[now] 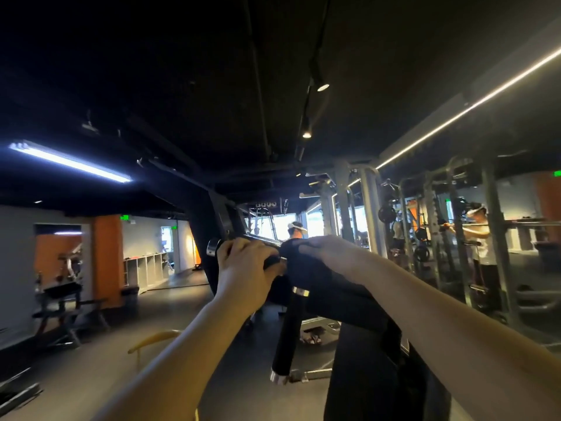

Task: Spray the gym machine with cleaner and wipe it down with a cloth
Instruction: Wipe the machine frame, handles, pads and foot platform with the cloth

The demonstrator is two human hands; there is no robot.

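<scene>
The gym machine's handle bar [267, 240] ran left-to-right right under both grips, with the dark machine arm [303, 275] dropping away below. The left grip [243, 262] was wrapped round the bar. The right grip [328, 253] lay over the arm just beside it, couldn't tell if it pinched a cloth.

Open floor [170, 302] lay at 9 o'clock of the left hand [243, 265], which gripped the handle [272, 261]; air above both hands was free. At 11 o'clock the machine frame [209, 235] blocked the way & its black padded arm [340, 305] filled the space under the right hand [328, 253]. A yellow chair back [154, 337] stood approx. 7 o'clock, w/ power racks [440, 238] at 3.
</scene>
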